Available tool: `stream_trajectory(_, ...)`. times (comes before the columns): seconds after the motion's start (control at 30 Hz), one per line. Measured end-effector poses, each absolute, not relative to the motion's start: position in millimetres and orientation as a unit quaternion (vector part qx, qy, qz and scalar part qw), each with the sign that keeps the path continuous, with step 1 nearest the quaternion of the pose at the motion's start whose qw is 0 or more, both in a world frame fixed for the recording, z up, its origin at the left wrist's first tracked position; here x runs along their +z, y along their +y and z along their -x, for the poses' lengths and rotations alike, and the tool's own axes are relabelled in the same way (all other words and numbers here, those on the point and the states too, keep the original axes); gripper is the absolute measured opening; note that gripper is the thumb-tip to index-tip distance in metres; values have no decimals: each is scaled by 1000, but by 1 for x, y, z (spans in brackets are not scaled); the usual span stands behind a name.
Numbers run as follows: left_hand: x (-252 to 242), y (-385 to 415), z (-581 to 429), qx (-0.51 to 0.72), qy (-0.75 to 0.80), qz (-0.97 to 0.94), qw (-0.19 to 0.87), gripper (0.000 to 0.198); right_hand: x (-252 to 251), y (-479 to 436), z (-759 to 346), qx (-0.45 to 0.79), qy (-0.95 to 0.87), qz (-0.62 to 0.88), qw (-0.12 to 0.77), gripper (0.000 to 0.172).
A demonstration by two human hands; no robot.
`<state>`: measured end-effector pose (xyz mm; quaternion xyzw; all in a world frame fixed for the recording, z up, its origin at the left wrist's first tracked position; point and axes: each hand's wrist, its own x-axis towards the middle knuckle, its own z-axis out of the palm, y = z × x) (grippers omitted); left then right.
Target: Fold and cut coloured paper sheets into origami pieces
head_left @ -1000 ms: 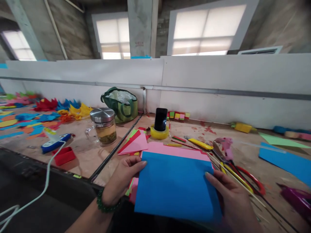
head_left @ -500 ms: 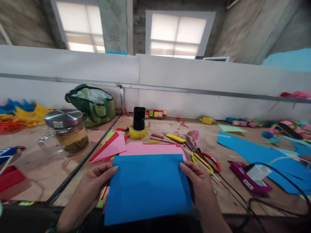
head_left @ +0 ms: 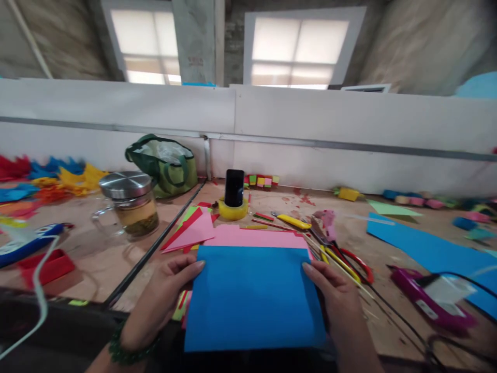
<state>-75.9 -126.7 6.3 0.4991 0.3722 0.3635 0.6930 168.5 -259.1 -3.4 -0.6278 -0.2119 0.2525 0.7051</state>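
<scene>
While your left hand (head_left: 174, 282) pinches the left edge of a blue sheet (head_left: 254, 298) near its top corner, your right hand (head_left: 330, 290) pinches the opposite edge at about the same height. Both grips are closed on the paper, each thumb lying on the face towards you; your other fingers are partly hidden behind it. You hold the sheet in front of you at the near edge of the table (head_left: 89, 274), its top edge overlapping the pink paper (head_left: 248, 237) beyond. Around your left wrist sits a bracelet (head_left: 130, 349) of green beads.

Just past your left hand lies a pink triangle (head_left: 194, 230), with red and green pieces showing under it. Straight ahead of you, a phone (head_left: 234, 187) stands upright in a yellow roll of tape (head_left: 233, 210). Beyond your right hand you have a yellow cutter (head_left: 293, 221), a pink glue gun (head_left: 328, 225) and a pair of red-handled scissors (head_left: 361, 264), with a purple power strip (head_left: 430, 305) further right. Over to your left, a lidded glass mug (head_left: 136, 217) stands near a green bag (head_left: 178, 176).
</scene>
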Motion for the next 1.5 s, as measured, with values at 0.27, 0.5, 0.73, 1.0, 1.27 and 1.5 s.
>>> stream_trajectory(0.27, 3, -125, 74, 378, 323, -508, 704, 38, -2, -256, -173, 245, -134, 687, 670, 43)
stream_trajectory(0.5, 5, -126, 74, 379, 317, -506, 707, 37, -4, -259, -177, 210, -160, 719, 642, 43)
stream_trajectory(0.73, 3, -126, 74, 376, 313, -504, 712, 38, -5, -259, -178, 199, -168, 736, 624, 42)
stream_trajectory(1.0, 3, -126, 75, 381, 311, -504, 710, 36, -1, -256, -176, 207, -144, 721, 646, 43)
stream_trajectory(1.27, 3, -125, 78, 363, 349, -522, 688, 38, -7, -258, -172, 225, -210, 645, 699, 33)
stream_trajectory(1.5, 0, -120, 76, 344, 390, -495, 696, 44, -10, -257, -172, 220, -242, 621, 712, 31)
